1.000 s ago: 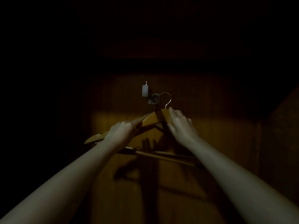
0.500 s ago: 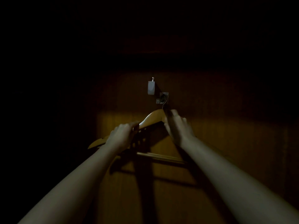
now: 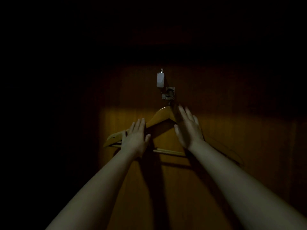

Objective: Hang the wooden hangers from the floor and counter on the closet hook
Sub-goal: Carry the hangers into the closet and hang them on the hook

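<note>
A wooden hanger (image 3: 162, 115) hangs by its metal hook from the closet hook (image 3: 168, 93) on the dark wooden back panel. Its left arm slopes down to the left and its crossbar (image 3: 169, 152) runs below. My left hand (image 3: 136, 137) is in front of the hanger's left arm, fingers straight and apart, holding nothing. My right hand (image 3: 188, 128) is spread flat just right of the hanger's peak and covers its right arm. Whether either hand touches the wood is unclear.
A small white block with a metal pin (image 3: 160, 80) is fixed to the panel just above the closet hook. The closet's wooden back wall (image 3: 232, 138) is dimly lit; everything around it is in darkness.
The hanger's metal hook went onto the closet hook. Both hands let go of the hanger and opened flat, and the hanger now hangs on its own.
</note>
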